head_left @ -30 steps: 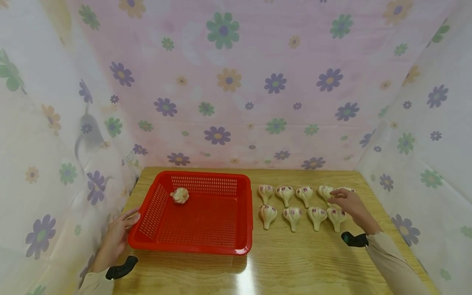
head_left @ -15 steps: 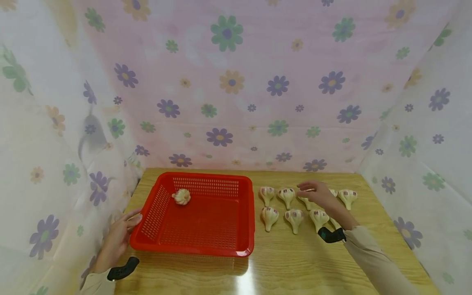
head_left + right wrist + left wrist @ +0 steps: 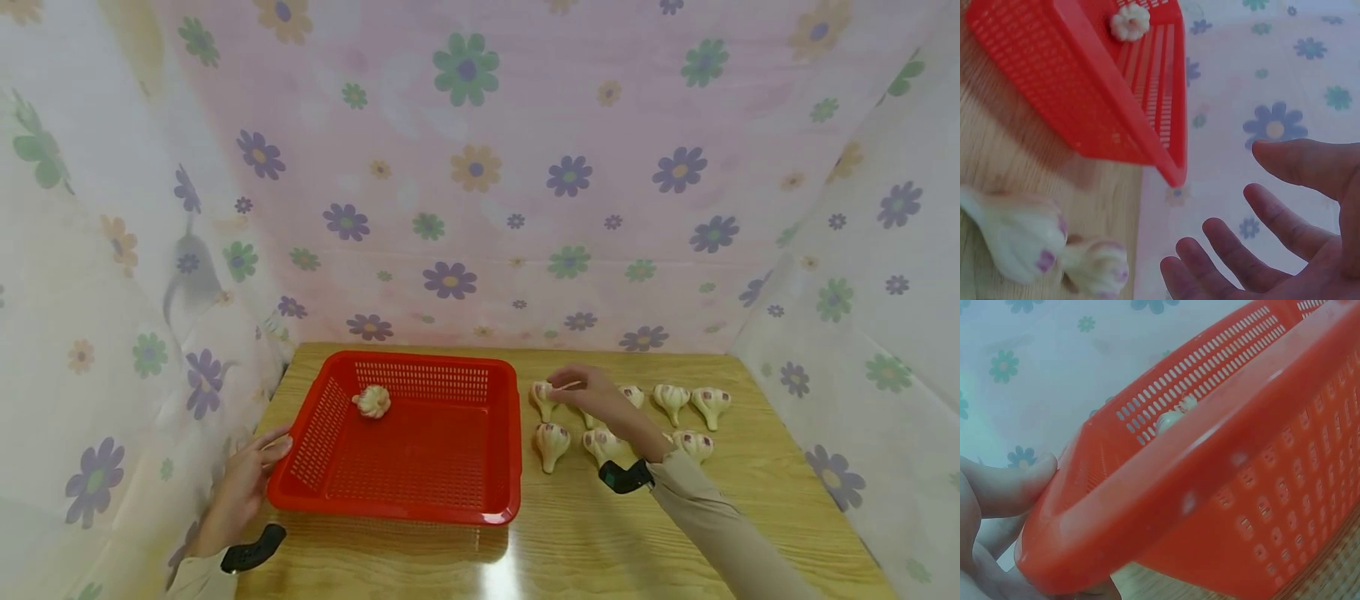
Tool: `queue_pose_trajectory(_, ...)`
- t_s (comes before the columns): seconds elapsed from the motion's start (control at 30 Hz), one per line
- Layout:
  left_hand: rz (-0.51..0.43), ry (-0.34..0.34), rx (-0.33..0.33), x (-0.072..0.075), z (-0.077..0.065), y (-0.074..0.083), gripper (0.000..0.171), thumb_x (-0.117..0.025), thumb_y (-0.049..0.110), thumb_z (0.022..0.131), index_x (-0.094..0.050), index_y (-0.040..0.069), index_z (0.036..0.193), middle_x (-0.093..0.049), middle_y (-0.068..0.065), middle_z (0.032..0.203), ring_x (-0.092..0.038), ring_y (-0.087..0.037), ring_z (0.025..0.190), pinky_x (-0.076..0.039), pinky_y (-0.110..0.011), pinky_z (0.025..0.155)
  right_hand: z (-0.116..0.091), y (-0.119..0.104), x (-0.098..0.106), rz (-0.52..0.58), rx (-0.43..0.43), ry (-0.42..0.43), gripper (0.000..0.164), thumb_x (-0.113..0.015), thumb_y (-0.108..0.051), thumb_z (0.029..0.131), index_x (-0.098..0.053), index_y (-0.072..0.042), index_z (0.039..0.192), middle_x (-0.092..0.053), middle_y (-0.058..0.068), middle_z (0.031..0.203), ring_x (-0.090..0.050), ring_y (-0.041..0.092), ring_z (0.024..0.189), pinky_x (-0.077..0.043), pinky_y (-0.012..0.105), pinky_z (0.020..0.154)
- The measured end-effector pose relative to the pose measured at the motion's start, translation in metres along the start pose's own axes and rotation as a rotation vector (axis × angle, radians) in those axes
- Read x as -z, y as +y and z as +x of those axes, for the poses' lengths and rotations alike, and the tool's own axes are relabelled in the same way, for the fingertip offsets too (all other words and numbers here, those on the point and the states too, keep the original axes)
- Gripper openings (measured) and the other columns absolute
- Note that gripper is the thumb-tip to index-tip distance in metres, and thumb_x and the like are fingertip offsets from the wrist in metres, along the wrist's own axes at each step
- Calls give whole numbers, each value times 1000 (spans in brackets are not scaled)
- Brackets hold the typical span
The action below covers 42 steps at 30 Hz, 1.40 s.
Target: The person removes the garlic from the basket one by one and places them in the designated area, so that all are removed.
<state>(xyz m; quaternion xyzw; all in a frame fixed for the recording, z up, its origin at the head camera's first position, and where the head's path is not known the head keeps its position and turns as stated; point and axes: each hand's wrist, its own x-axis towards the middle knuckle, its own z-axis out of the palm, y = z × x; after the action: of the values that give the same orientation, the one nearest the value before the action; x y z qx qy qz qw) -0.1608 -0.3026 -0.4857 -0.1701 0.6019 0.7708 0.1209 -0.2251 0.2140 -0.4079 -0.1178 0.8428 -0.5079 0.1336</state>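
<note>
At the left of the table, my left hand (image 3: 243, 482) grips the rim of a red plastic basket (image 3: 1166, 469), thumb on top and fingers beneath. One whitish garlic bulb (image 3: 372, 402) lies inside, near the basket's back left corner. Two rows of garlic bulbs with purple patches rest right of the basket, among them a front-row bulb (image 3: 552, 446) and a back-row bulb (image 3: 542, 400). My right hand (image 3: 606, 404) hovers over the rows' left part and hides some bulbs. In the right wrist view its fingers (image 3: 1235, 247) are spread, holding nothing.
The wooden table (image 3: 570, 542) is bounded by flowered cloth (image 3: 480, 167) at the back and both sides. A black strap device sits on each wrist. The basket's right wall (image 3: 512, 442) stands close to the leftmost bulbs.
My right hand has swept left over the garlic bulbs, from the right end of the rows to near the left end. The left hand keeps its place at the basket. The bulbs look unmoved.
</note>
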Motion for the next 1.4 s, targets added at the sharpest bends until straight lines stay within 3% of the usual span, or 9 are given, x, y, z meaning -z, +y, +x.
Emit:
queue_pose_trajectory(0.17, -16, 3, -1, -1, 1, -1, 41, -56, 18, 96, -43, 17, 135, -61, 12, 104, -59, -13, 96, -50, -33, 86, 10, -9, -18, 18, 28, -17, 39, -65, -23, 91, -57, 2, 120, -56, 18, 122, -56, 34, 109, -47, 48, 89)
queue_pose_trajectory(0.37, -19, 27, 22, -4, 2, -3, 42, -57, 18, 95, -43, 16, 135, -62, 12, 102, -58, -13, 96, -49, -31, 85, 25, -18, -42, 18, 58, -61, 35, -66, -22, 90, -59, 1, 115, -57, 19, 118, -59, 30, 101, -51, 41, 81)
queue_pose_trajectory(0.67, -30, 50, 25, -2, 2, -7, 39, -58, 17, 95, -45, 16, 132, -63, 11, 100, -59, -13, 94, -50, -31, 84, 49, -31, -79, 52, 48, -132, 32, -68, -20, 88, -60, -2, 112, -57, 15, 114, -55, 24, 99, -50, 40, 83)
queue_pose_trajectory(0.83, -49, 49, 19, -1, 2, -7, 25, -59, 16, 94, -54, 24, 117, -64, 10, 98, -60, -13, 93, -51, -31, 83, 59, -38, -95, 106, 27, -167, 36, -68, -18, 87, -57, 2, 115, -57, 15, 114, -56, 25, 95, -50, 37, 76)
queue_pose_trajectory(1.0, -63, 50, 11, -2, 1, -6, 18, -59, 15, 94, -58, 28, 106, -65, 9, 97, -61, -13, 91, -51, -31, 83, 72, -42, -112, 157, 10, -159, 39, -70, -17, 86, -56, 4, 116, -55, 16, 113, -55, 23, 96, -50, 43, 81)
queue_pose_trajectory(1.27, -47, 50, -2, -1, 2, -4, 20, -57, 14, 95, -55, 26, 111, -65, 9, 96, -62, -12, 90, -52, -31, 81, 95, -46, -145, 231, -32, -151, 47, -71, -15, 84, -53, 4, 122, -56, 15, 109, -54, 35, 99, -51, 34, 73)
queue_pose_trajectory(1.4, -41, 55, -7, -2, 3, -4, 22, -56, 14, 95, -53, 24, 115, -65, 9, 96, -61, -12, 90, -52, -31, 81, 108, -45, -161, 266, -67, -122, 53, -74, -15, 82, -50, 3, 125, -56, 14, 108, -54, 39, 101, -52, 38, 76)
